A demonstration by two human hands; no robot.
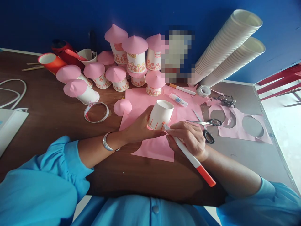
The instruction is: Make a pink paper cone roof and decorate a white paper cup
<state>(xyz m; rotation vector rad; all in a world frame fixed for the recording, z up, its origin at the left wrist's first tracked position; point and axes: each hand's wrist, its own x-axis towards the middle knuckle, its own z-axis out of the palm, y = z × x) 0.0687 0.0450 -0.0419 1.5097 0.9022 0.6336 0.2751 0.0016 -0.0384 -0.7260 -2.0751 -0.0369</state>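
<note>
A white paper cup [161, 113] is tilted in my left hand [139, 127], which wraps round its side and lower end. Several short orange-red strokes and a small flower mark show near the cup's lower edge. My right hand [189, 138] grips a white felt-tip marker [188, 153] with a red-orange end pointing toward me; its tip meets the cup by the flower mark. Pink paper [157, 150] lies beneath both hands. Left of the cup rests a small pink paper cone [122, 107]. Close to my right hand are scissors [208, 125] with black handles.
Behind stand several decorated cups with pink cone roofs [135, 47]. Two tall stacks of paper cups [225, 44] lean at the right back. A tape roll [96, 112], a glue stick [178, 99], another marker [182, 89] and cut pink paper [249, 125] lie around.
</note>
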